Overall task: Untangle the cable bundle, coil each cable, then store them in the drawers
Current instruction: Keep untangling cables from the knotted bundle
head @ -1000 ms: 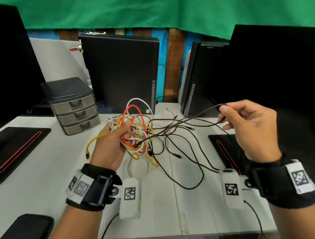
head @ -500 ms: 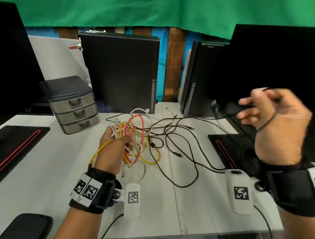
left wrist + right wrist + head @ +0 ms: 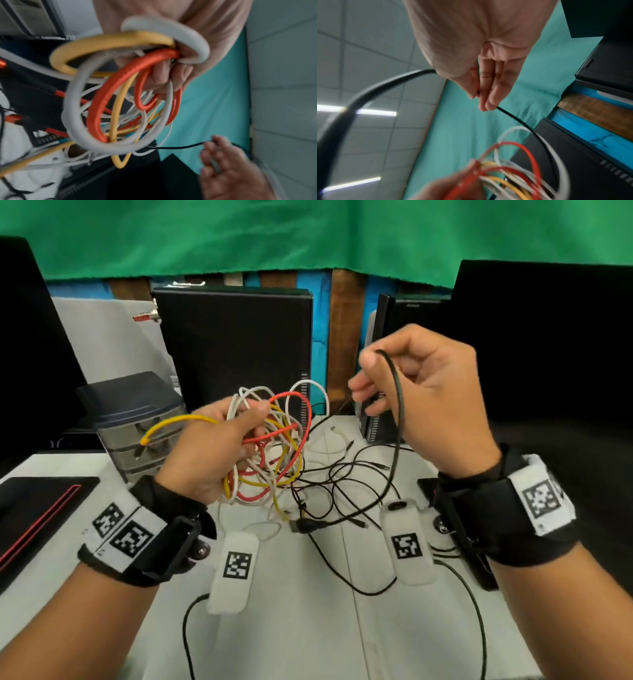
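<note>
My left hand grips a tangled bundle of red, yellow and white cables and holds it up above the white table. In the left wrist view the loops of the bundle hang from the curled fingers. My right hand is raised at the same height and pinches a thin black cable, which drapes down to a USB plug hanging low over the table. The right wrist view shows that black cable running out from between the fingertips. More black cable loops lie on the table.
A small grey three-drawer unit stands at the back left, drawers closed. Two black computer towers stand behind the cables. Black mouse pads with red stripes lie left and right. A green cloth hangs above.
My left hand has lifted the coloured bundle off the table. My right hand swung out right and up, then came back toward the middle, still pinching the black cable.
</note>
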Motion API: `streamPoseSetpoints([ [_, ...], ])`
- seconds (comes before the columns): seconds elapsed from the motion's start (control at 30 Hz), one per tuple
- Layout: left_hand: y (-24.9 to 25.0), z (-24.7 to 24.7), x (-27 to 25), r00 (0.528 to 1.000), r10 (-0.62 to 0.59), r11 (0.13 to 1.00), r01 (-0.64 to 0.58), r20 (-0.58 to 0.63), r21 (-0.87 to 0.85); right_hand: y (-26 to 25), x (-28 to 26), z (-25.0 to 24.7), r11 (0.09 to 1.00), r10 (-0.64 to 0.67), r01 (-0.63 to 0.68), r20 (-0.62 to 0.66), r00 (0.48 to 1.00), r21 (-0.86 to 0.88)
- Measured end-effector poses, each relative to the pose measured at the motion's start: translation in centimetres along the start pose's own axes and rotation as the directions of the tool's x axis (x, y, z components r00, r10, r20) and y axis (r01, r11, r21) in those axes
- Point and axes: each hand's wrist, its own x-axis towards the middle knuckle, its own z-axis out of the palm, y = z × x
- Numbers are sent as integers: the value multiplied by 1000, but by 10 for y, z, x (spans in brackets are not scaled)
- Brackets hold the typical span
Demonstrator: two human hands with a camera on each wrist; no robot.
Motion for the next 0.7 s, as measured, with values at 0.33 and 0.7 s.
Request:
streamPoseSetpoints([
  [0.33, 64, -30, -11, 916, -43, 945, 167, 399, -282, 48, -4, 46, 968, 245, -250, 123, 962, 32],
  [0.7, 45, -72, 4, 958, -5, 946, 97, 286, -310, 53, 6, 26, 964, 264, -267, -133, 955, -2],
])
